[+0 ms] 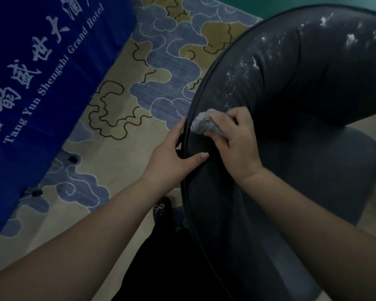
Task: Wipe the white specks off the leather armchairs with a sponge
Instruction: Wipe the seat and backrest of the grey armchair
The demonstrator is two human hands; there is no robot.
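You had one armchair (291, 118) in view, one sponge (206, 125), and your two hands on the chair's curved back. Your right hand (239, 141) gripped the sponge, fingers curled over its top and pressing it onto the dark leather just inside the piped rim; the sponge's grey, crumbly end stuck out past your fingertips toward that rim, while the rest sat hidden under your palm. Your left hand (174, 156) held the rim itself, just beside the sponge: the thumb lay straight across the inner face of the back, and the fingers wrapped over the outer side, where you could not see how they lay. The two hands were near each other but not touching, with the rim between them. The white specks (243, 79) ran in a scattered trail up the padded back from just above your right-hand fingers toward the chair's top edge, thickening into a few larger clumps near the upper right. The leather below and around the sponge looked dark and plain. Beyond the chair's outer edge lay a carpet (156, 83) with blue and tan cloud shapes, and one blue cloth (41, 72) with white lettering hung at the upper left. One dark shoe (161, 210) showed by the chair's base.
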